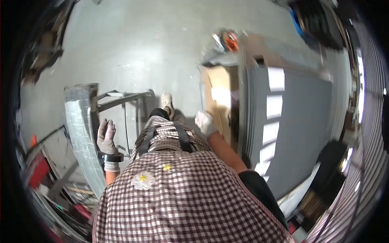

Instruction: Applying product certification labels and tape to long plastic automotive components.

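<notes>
View from the head, looking down over a checked apron (182,194) with a flower patch. At left of centre, the left hand (106,135), in a light work glove with a dark band at the wrist, is raised with its fingers spread and straight, clamped on nothing; it lies just beside the long pale metal sheet (83,133) that curves from the upper left down to the lower left, and contact between them cannot be told. Right of centre, the right hand (205,122), also gloved, appears loosely curled near the edge of a brown cardboard sheet (219,97); whether it grips that edge cannot be told. A stack of grey panels (304,121) fills the right half. A shoe (166,100) rests on the grey concrete floor (142,44) at centre.
</notes>
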The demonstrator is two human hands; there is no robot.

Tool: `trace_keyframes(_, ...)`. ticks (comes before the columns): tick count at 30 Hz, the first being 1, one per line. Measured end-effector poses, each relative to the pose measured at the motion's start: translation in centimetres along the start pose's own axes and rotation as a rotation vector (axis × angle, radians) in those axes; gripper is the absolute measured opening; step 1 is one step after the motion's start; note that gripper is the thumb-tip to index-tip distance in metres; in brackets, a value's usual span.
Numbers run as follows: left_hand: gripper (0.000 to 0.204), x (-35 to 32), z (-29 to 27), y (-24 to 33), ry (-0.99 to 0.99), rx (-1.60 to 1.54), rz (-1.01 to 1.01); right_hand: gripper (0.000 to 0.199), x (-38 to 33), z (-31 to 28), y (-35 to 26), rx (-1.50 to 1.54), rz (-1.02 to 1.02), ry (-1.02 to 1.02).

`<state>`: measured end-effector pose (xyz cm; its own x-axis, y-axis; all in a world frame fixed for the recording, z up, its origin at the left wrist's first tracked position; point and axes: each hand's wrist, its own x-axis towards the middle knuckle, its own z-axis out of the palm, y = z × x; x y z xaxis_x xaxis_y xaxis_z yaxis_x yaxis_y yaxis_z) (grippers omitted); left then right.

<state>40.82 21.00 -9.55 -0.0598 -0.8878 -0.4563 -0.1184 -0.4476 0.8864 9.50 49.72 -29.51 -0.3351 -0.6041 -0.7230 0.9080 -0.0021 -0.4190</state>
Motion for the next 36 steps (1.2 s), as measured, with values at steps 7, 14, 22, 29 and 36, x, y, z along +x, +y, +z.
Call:
trace_keyframes(7,0.053,11.0,5.8,6.1,0.176,0.703,0.690,0.023,-0.4,33.6,-18.2,-1.135,-0.314,-0.213)
trace_keyframes(14,0.072,22.1,4.0,14.1,0.337,1.330,0.125,0.029,-9.3,60.6,-34.5,-2.321,0.144,-0.332)
trace_keyframes(22,0.036,22.5,1.4,11.2,0.352,1.328,-0.302,0.049,-0.8,76.3,-35.1,-0.152,-0.914,-2.188)
trace_keyframes(29,0.031,24.8,1.8,11.7,0.505,1.047,-0.586,0.029,11.2,93.3,-30.5,0.118,-0.899,-2.229)
trace_keyframes(36,0.032,41.9,-9.5,15.4,0.859,0.426,-0.650,0.040,21.1,102.5,-20.5,-0.062,-0.647,-2.150)
